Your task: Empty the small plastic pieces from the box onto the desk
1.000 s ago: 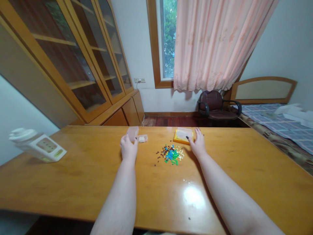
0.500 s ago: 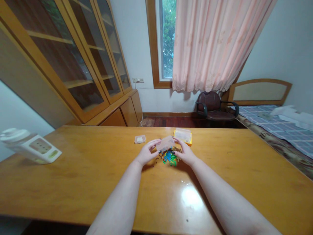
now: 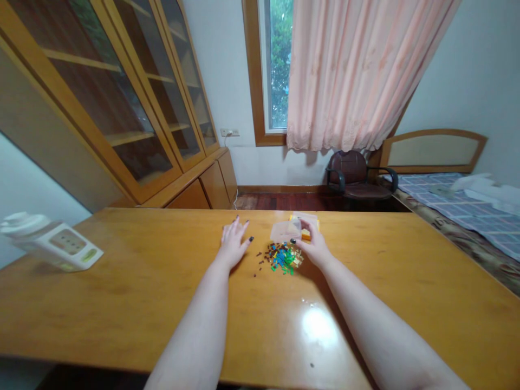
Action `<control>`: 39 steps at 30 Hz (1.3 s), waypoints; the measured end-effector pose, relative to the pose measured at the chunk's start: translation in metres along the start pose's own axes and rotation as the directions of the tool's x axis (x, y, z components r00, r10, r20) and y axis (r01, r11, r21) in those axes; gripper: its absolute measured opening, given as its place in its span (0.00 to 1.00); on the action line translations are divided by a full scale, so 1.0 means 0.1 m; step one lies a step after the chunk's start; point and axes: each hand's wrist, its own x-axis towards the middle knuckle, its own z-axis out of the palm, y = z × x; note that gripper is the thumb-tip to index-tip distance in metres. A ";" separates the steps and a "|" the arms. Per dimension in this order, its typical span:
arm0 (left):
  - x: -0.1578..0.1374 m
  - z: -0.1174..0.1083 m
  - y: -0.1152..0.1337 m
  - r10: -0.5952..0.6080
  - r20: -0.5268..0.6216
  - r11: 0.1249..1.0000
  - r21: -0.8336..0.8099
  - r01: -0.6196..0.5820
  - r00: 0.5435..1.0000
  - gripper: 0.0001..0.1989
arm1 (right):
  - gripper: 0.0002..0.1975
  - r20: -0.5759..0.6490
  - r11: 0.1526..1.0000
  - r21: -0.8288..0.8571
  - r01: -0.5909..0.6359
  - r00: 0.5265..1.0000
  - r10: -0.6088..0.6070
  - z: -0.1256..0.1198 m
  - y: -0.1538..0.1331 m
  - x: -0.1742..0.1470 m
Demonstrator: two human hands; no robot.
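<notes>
My right hand (image 3: 314, 246) grips a clear plastic box (image 3: 281, 232) by its right side, thumb and fingers around the edge. The box is tilted just beyond a loose pile of tiny building bricks (image 3: 284, 258) in blue, green, yellow, brown and cream. To the left of the pile, my left hand (image 3: 233, 242) reaches forward with its fingers spread, over the spot where a small clear lid lay; the hand hides that lid. Behind my right hand lies a yellow box (image 3: 306, 236) with a clear plastic tray (image 3: 311, 218) on top, partly covered by my fingers.
A white jug-like container (image 3: 51, 241) lies at the left of the wooden table (image 3: 142, 303). Some brown bricks are scattered left of the pile. Beyond the table are a glass-door cabinet (image 3: 187, 162), a dark red armchair (image 3: 351, 176) and a bed (image 3: 442, 187).
My left hand has let go of the clear box and moved left to the small lid. My right hand keeps the box, now shifted slightly right and farther off, uncovering the pile.
</notes>
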 end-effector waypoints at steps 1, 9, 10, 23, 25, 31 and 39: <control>0.02 0.01 -0.08 -0.124 -0.012 0.989 0.081 0.125 0.992 0.28 | 0.34 -0.053 0.999 -0.054 -0.007 0.999 0.005 -0.06 0.02 0.03; 0.03 0.12 -0.16 -0.182 0.032 0.959 0.229 0.170 0.983 0.27 | 0.33 -0.339 0.951 -0.250 -0.182 0.936 0.090 -0.25 0.46 0.10; 0.03 0.12 -0.14 -0.165 0.000 0.960 0.229 0.160 0.986 0.26 | 0.33 -0.332 0.948 -0.258 -0.187 0.938 0.095 -0.24 0.51 0.10; 0.04 0.24 -0.19 -0.202 0.056 0.961 0.204 0.186 0.978 0.26 | 0.31 -0.268 0.930 -0.287 -0.230 0.951 0.153 -0.16 0.79 0.10; 0.04 0.24 -0.17 -0.219 0.062 0.955 0.217 0.201 0.974 0.26 | 0.31 -0.266 0.937 -0.272 -0.217 0.953 0.144 -0.17 0.81 0.10; 0.08 0.19 -0.16 -0.166 0.020 0.968 0.194 0.159 0.986 0.23 | 0.35 -0.257 0.961 -0.195 -0.197 0.956 0.143 -0.16 0.78 0.06; 0.06 0.06 0.20 0.109 -0.190 0.991 -0.052 -0.121 0.976 0.22 | 0.37 -0.325 0.964 0.073 -0.256 0.908 0.265 -0.09 0.75 0.00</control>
